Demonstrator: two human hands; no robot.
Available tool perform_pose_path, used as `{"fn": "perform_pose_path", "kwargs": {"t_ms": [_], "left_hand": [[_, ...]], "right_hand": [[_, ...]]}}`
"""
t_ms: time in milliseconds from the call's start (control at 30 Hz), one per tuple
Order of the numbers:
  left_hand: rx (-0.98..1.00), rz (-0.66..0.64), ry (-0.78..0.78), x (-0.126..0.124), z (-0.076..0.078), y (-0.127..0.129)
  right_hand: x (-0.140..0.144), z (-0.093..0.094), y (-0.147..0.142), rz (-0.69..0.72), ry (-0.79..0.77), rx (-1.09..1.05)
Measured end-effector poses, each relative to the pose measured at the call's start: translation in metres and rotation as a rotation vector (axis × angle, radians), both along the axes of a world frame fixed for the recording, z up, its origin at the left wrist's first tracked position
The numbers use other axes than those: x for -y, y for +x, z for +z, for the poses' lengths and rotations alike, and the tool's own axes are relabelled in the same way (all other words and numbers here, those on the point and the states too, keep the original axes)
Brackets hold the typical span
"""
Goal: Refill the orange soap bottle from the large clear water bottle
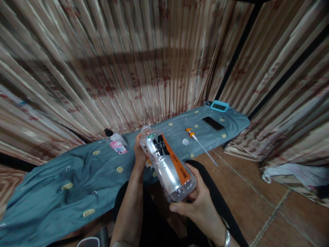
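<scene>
A clear plastic bottle (pixel 164 161) with a silver, black and orange label is tilted above my lap, its open neck up and to the left. My left hand (pixel 140 149) is closed round its upper part, the fingers mostly hidden behind it. With thumb and fingers, my right hand (pixel 200 202) grips the base. Below my left hand shows something small, orange and white (pixel 149 163), which I cannot make out. An orange pump head with a long white tube (pixel 192 134) lies on the cloth, beside a small round white disc (pixel 185 141).
Blue-green patterned cloth (pixel 51 185) covers the long surface ahead. On it are a clear pump bottle with pink label (pixel 117 142), a dark phone (pixel 213 123) and a blue-framed device (pixel 219 106). Pleated curtains (pixel 154 68) hang behind; tiled floor (pixel 246 185) lies right.
</scene>
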State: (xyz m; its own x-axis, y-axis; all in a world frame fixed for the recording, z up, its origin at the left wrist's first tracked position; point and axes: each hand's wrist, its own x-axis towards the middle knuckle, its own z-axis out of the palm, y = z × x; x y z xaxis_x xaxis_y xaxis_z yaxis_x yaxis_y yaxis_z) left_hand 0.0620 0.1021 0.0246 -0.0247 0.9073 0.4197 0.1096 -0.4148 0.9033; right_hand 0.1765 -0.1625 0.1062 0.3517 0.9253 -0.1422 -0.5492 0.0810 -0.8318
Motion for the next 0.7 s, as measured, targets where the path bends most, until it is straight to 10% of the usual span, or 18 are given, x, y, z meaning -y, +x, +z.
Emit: {"fn": "perform_pose_path", "kwargs": {"t_ms": [700], "left_hand": [[0.012, 0.067, -0.037, 0.0011, -0.0005, 0.0026]], "right_hand": [[-0.0025, -0.0011, 0.0018, 0.003, 0.007, 0.016]]}}
